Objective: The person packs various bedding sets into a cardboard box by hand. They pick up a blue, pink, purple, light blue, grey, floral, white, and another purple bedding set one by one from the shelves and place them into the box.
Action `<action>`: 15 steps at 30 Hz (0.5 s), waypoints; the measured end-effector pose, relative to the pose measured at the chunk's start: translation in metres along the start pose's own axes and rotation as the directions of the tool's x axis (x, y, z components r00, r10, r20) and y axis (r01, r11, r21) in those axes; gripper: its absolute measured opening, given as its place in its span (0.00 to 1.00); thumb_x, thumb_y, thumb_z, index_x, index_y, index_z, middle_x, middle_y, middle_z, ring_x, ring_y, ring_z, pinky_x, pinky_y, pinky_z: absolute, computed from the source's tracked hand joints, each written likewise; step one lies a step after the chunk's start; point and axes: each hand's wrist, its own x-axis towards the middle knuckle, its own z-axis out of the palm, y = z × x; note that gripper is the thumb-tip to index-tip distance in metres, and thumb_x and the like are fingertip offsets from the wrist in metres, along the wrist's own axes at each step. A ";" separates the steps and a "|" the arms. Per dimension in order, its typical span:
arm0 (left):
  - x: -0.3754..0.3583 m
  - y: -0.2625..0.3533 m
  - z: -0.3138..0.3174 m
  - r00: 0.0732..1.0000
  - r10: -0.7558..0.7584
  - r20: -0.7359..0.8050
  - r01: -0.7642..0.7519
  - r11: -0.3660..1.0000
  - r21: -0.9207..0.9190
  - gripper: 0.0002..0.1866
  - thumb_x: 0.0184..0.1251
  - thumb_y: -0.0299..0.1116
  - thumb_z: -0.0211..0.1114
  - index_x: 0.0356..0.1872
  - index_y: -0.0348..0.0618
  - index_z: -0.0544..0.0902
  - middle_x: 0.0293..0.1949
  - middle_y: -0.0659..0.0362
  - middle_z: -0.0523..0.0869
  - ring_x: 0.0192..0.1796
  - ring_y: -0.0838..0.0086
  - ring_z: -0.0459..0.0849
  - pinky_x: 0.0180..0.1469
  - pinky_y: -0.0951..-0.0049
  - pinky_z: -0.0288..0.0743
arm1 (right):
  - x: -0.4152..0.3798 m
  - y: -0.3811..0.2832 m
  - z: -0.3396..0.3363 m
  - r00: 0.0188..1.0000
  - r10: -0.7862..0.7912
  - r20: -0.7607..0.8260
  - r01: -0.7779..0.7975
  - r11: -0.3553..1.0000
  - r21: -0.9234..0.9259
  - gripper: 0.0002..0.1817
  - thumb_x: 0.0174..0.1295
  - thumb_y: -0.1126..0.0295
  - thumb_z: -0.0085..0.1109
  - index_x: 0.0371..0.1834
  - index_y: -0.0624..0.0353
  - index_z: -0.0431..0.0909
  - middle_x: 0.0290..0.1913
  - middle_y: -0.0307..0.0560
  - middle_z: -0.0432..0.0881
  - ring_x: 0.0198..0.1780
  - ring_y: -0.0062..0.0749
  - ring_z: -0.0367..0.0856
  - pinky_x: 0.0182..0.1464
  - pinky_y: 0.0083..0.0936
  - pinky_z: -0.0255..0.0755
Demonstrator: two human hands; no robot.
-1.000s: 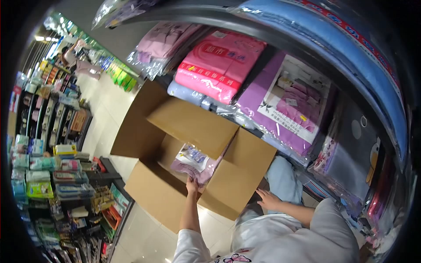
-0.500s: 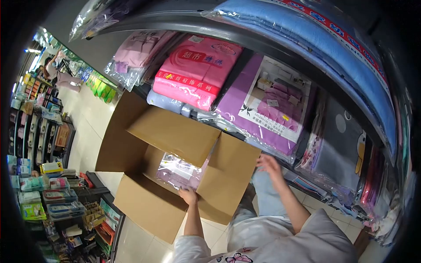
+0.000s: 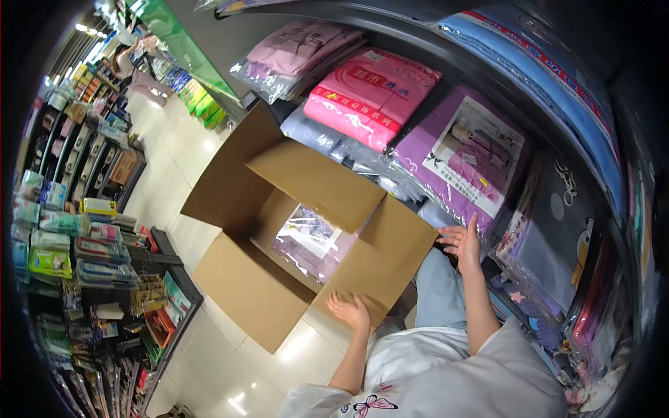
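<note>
- Left hand point(image 3: 350, 311): fingers spread, flat on the cardboard box point(image 3: 251, 296) flap, holding nothing.
- Right hand point(image 3: 463, 242): open, touching the purple bedding pack point(image 3: 465, 150) at 2 o'clock.
- Plastic-wrapped pack point(image 3: 310, 240) lies inside the box.
- Box stands on glossy tiled floor point(image 3: 174, 188) in a shop aisle.

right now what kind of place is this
Most likely a shop aisle, in the bedding section: packaged bedding sets fill the shelves, racks of small packaged goods line the aisle, and an open cardboard box sits on the floor.

The person wears a pale grey top with short sleeves and a pink-and-black butterfly print at the chest, over light blue jeans. Left hand point(image 3: 350, 311) and right hand point(image 3: 463, 243) are bare.
</note>
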 end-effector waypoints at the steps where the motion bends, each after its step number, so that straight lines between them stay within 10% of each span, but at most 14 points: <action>1: -0.003 -0.003 -0.003 1.000 -0.007 -0.002 0.007 1.000 0.001 0.32 0.49 0.31 0.59 0.55 0.34 0.56 0.58 0.45 0.55 0.63 0.54 0.48 0.60 0.56 0.43 | 0.001 0.001 -0.001 1.000 0.003 0.003 -0.003 1.000 -0.005 0.39 0.52 0.33 0.23 0.23 0.61 0.71 0.30 0.49 0.79 0.27 0.28 0.76 0.24 0.19 0.66; 10: 0.039 -0.055 -0.040 0.994 0.104 -0.044 -0.105 0.994 -0.026 0.26 0.47 0.31 0.59 0.49 0.35 0.63 0.51 0.45 0.64 0.58 0.55 0.56 0.59 0.61 0.48 | 0.003 -0.002 -0.002 0.997 -0.068 -0.029 0.069 0.997 0.017 0.34 0.57 0.39 0.26 0.13 0.57 0.67 0.25 0.51 0.79 0.27 0.28 0.76 0.32 0.22 0.67; 15: 0.061 -0.079 -0.053 0.982 -0.171 0.079 0.187 0.940 -0.286 0.13 0.50 0.31 0.58 0.36 0.34 0.72 0.40 0.48 0.75 0.47 0.60 0.70 0.51 0.65 0.60 | -0.013 -0.016 -0.005 0.982 -0.160 0.095 0.166 0.985 -0.049 0.37 0.59 0.41 0.24 0.09 0.60 0.68 0.26 0.52 0.79 0.30 0.30 0.77 0.41 0.22 0.67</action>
